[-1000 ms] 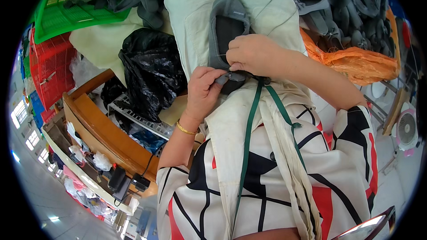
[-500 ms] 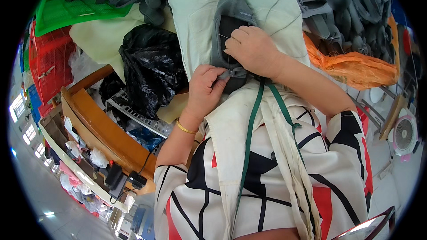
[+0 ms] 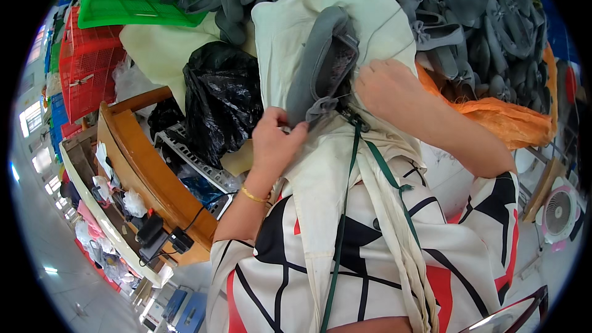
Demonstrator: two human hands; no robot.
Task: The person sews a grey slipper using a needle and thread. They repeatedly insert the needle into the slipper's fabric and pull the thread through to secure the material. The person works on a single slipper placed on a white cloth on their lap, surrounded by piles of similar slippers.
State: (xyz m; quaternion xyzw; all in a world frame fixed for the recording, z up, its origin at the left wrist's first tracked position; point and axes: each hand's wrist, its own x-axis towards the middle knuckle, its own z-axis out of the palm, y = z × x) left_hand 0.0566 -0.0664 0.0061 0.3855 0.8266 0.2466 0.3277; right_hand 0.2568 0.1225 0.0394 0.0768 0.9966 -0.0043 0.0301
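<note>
A grey fabric slip-on shoe (image 3: 311,55) lies tilted on its side on a pale cloth (image 3: 276,37) over my lap, its opening facing right. A small grey bow (image 3: 322,108) sits on the shoe near its lower end. My left hand (image 3: 277,142) grips that end, thumb beside the bow. To the right of the shoe, apart from it, my right hand (image 3: 390,86) is closed with the fingers curled in. A thin line, seemingly thread, runs from the bow toward it. What the fingers pinch is hidden.
Grey shoes (image 3: 505,37) are heaped in an orange sack (image 3: 509,120) at the right, with more beside a green basket (image 3: 135,9). Left are a black plastic bag (image 3: 222,98), a wooden drawer (image 3: 151,166) and red crates (image 3: 89,65). A small fan (image 3: 558,209) stands right.
The shoe has rolled onto its side. My right hand has moved from over its opening out to the right. My left hand has shifted lower left, from the bow to the shoe's end.
</note>
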